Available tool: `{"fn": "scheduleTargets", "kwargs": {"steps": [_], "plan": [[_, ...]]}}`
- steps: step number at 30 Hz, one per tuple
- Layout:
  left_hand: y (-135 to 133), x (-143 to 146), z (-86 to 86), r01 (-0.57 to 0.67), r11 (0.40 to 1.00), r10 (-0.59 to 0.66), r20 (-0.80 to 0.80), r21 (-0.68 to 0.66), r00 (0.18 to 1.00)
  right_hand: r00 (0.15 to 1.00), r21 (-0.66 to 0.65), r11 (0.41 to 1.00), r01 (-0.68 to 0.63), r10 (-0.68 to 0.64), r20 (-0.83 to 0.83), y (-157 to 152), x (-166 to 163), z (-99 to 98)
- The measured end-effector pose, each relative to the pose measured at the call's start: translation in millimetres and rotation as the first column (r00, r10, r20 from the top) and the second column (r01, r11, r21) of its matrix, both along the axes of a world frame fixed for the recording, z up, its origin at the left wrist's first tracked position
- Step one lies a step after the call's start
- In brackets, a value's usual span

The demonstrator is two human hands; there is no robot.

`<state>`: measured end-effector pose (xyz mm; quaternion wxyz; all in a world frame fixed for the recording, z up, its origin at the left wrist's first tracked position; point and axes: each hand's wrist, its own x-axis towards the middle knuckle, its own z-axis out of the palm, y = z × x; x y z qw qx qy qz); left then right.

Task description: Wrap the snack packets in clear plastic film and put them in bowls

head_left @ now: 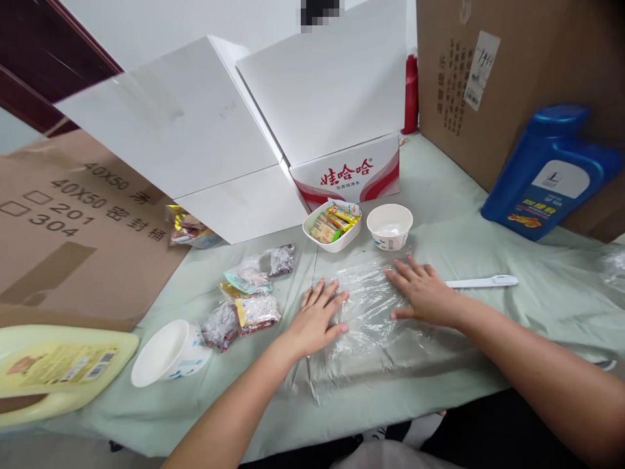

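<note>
A crinkled sheet of clear plastic film [364, 306] lies on the pale green cloth. My left hand [315, 319] rests flat on its left side, fingers spread. On its right side my right hand [424, 293] presses down, also with fingers apart. Neither hand grips anything. Just beyond the film stand a paper bowl [389, 228] and a white dish [334, 244] filled with small snack packets [336, 218]. A white plastic handle-like strip [483, 282] lies to the right of my right hand, its left end hidden behind the hand.
Several wrapped snack packs [256, 309] lie left of my left hand, near a tilted paper bowl [161, 352]. A yellow jug [58, 371] lies at far left; a blue bottle [547, 176] leans at right. White boxes [342, 85] and brown cartons [508, 78] stand along the back.
</note>
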<state>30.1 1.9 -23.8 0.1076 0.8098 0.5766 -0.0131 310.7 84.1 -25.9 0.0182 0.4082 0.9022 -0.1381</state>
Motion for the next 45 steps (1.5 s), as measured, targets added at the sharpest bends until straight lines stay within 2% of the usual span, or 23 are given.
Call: {"fn": "scheduleTargets", "kwargs": {"steps": [2,4,6,8,11,14,16,18,19,22,24,26,29,32,34,36,40,42,45], "plan": [[-5,-7,1.6,-0.033,0.996,0.026,0.078,0.083,0.997,0.996,0.072,0.994,0.076,-0.072,-0.052,5,10,6.3],[-12,-14,8.6,-0.064,0.985,0.031,0.195,0.163,0.980,0.985,0.068,0.998,0.016,-0.004,-0.170,3,18,17.5],[-21,-19,18.3,-0.061,0.990,0.018,0.307,0.130,0.952,0.952,-0.012,0.993,-0.115,0.106,-0.286,-6,23,31.2],[-32,-20,26.0,-0.007,1.000,0.005,0.361,0.004,0.933,0.930,-0.109,0.964,-0.243,0.200,-0.308,-19,24,43.0],[-48,-18,27.6,0.055,0.990,-0.009,0.332,-0.129,0.943,0.933,-0.155,0.924,-0.350,0.328,-0.149,-37,20,49.6],[-60,-19,20.7,0.017,0.991,0.026,0.325,-0.129,0.945,0.933,-0.059,0.934,-0.352,0.355,0.052,-47,14,44.1],[-65,-23,17.0,-0.012,0.992,0.061,0.391,-0.126,0.918,0.935,0.022,0.938,-0.346,0.343,0.094,-49,12,40.2],[-68,-27,16.8,-0.049,0.986,0.123,0.497,-0.159,0.859,0.935,0.032,0.936,-0.351,0.348,0.073,-49,13,41.0],[-69,-30,17.9,-0.079,0.978,0.175,0.553,-0.194,0.815,0.935,-0.002,0.936,-0.352,0.351,0.047,-48,15,43.6],[-68,-37,23.9,-0.158,0.930,0.349,0.662,-0.331,0.664,0.934,-0.192,0.914,-0.356,0.346,-0.084,-42,26,57.3],[-63,-40,27.8,-0.166,0.899,0.421,0.701,-0.404,0.575,0.931,-0.302,0.883,-0.358,0.315,-0.183,-36,34,65.2],[-53,-43,30.2,-0.169,0.878,0.469,0.736,-0.447,0.488,0.939,-0.364,0.873,-0.324,0.248,-0.240,-26,39,67.2],[-33,-44,29.8,-0.224,0.861,0.509,0.762,-0.457,0.401,0.956,-0.418,0.890,-0.184,0.062,-0.287,-8,37,56.9],[-10,-45,22.0,-0.292,0.857,0.513,0.765,-0.425,0.389,0.938,-0.377,0.926,0.017,-0.145,-0.315,7,28,37.3],[3,-45,11.7,-0.351,0.854,0.504,0.775,-0.384,0.380,0.926,-0.243,0.956,0.164,-0.235,-0.297,14,20,24.2],[12,-45,-1.5,-0.436,0.843,0.491,0.782,-0.314,0.385,0.929,-0.092,0.961,0.259,-0.274,-0.248,18,12,13.4],[17,-45,-22.9,-0.566,0.810,0.474,0.744,-0.157,0.472,0.948,0.027,0.953,0.301,-0.296,-0.119,24,2,1.2],[14,-45,-25.7,-0.581,0.807,0.474,0.704,-0.106,0.528,0.951,0.048,0.952,0.301,-0.296,-0.085,25,-1,-0.9],[4,-44,-22.3,-0.575,0.811,0.495,0.649,-0.107,0.578,0.953,0.058,0.953,0.298,-0.294,-0.067,25,-2,-1.6]]}}
